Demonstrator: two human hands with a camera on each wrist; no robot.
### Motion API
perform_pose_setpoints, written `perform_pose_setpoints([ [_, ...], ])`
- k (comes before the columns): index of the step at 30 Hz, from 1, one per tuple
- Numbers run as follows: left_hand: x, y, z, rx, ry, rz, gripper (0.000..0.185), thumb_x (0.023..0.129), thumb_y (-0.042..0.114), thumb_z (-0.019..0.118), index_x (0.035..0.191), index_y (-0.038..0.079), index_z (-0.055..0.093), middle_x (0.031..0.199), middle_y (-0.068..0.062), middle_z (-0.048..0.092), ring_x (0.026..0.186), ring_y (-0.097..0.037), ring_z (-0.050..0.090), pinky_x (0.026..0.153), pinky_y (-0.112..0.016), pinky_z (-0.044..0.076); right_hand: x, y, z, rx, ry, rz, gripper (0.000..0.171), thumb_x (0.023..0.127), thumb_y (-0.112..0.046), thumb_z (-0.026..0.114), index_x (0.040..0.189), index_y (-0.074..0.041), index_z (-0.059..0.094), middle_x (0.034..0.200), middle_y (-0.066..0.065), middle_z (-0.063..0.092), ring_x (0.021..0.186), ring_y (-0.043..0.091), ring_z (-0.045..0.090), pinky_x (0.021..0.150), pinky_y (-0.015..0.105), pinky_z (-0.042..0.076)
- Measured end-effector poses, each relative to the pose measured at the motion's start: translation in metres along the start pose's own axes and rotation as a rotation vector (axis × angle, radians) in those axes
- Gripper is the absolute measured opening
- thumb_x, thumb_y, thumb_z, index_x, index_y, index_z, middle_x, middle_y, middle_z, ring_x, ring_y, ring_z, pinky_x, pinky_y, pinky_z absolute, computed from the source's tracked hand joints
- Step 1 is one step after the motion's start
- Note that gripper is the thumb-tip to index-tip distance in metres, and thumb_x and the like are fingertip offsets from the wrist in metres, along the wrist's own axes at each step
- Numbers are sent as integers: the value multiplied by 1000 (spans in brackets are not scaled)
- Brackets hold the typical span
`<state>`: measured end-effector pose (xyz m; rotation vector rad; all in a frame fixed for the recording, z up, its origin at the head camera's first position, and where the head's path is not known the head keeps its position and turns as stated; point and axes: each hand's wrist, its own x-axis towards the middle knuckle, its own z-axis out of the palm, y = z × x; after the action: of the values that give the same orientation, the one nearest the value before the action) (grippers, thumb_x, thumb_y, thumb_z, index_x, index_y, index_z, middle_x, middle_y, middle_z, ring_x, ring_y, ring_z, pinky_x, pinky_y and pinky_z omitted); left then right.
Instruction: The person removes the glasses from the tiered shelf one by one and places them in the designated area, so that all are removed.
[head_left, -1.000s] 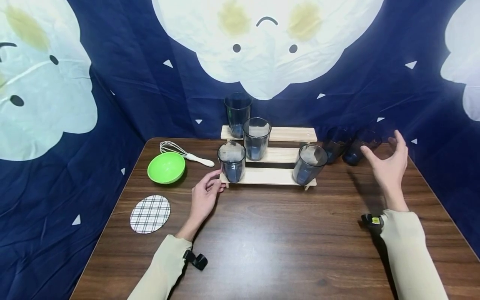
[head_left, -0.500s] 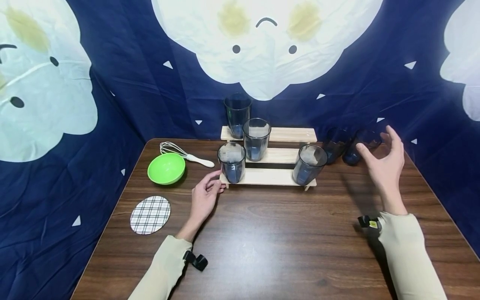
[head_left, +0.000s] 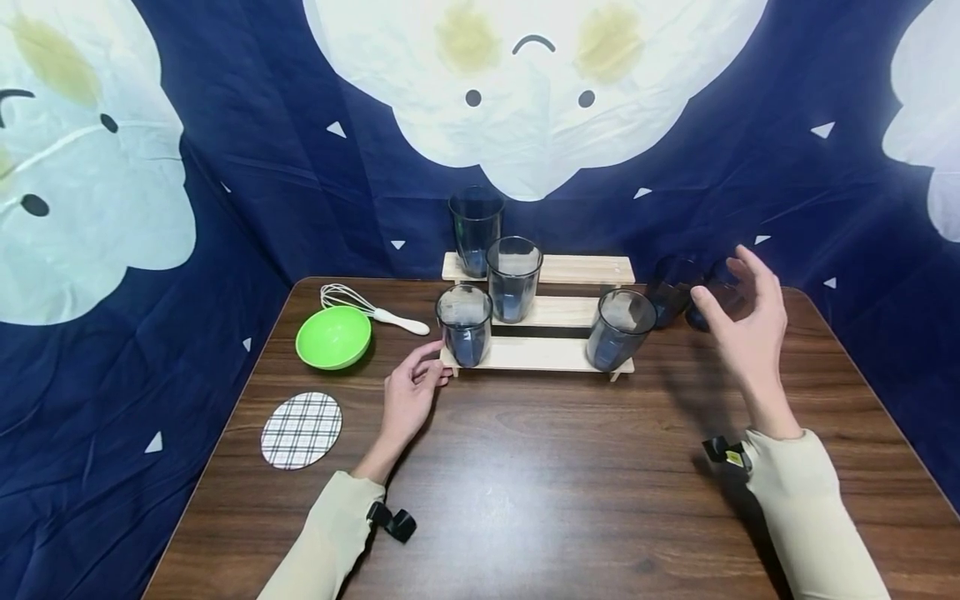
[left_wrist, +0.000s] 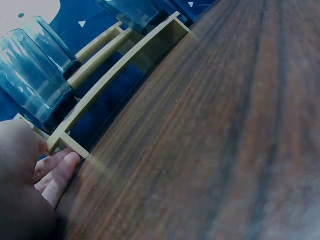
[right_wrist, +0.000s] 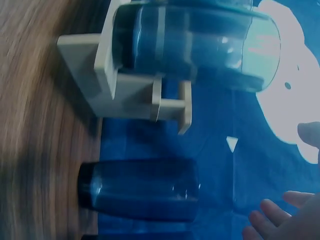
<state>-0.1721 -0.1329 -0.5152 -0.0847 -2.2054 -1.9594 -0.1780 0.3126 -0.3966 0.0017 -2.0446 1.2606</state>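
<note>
Hovering right hand (head_left: 738, 312) – fingers apart by tumbler (head_left: 712, 302) | left hand (head_left: 408, 393) fingers relaxed – touching rack (head_left: 536, 353)

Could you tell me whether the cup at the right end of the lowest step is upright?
Upright: the cup stands on the rack, rim up.

The table (head_left: 540, 467) is dark wood-grain with a soft sheen; the stepped rack (head_left: 536, 354) is pale, matt bare wood; the tumblers (head_left: 465, 323) look like glossy translucent blue-grey plastic; the bowl (head_left: 333, 337) is smooth green plastic; the backdrop (head_left: 225, 167) is creased cloth.
</note>
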Motion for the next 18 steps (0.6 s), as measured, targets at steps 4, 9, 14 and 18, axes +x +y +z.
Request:
perform_pose_setpoints([
  [4,0,0,0,1,2,-3,33,108,-6,64,140,-2,73,105,-30,80,97,-48,81,81,-25,71,-3,-11,5,-13,-27,-22,69,91,-2,86,156,-11,64,143,12,68,130,1,59,113,18,47],
  [9,0,0,0,17,1,3,32,109,-4,65,140,-1,73,105,-29,81,96,-46,81,80,-24,71,-8,-23,10,-10,-71,-50,65,94,-2,84,155,-10,65,144,17,69,130,-1,59,116,17,46],
  [14,0,1,0,8,0,-5,32,109,-5,64,140,-2,72,106,-30,80,97,-46,81,80,-23,70,-13,-30,14,3,-123,-76,66,93,0,84,155,-9,64,143,19,70,129,-2,58,117,18,45],
  [18,0,2,0,-2,-3,-4,33,108,-6,64,140,-3,72,106,-31,80,97,-47,81,80,-23,70,-17,-33,17,-7,-164,-75,69,92,-1,85,156,-12,64,143,17,70,129,-3,57,115,16,44],
])
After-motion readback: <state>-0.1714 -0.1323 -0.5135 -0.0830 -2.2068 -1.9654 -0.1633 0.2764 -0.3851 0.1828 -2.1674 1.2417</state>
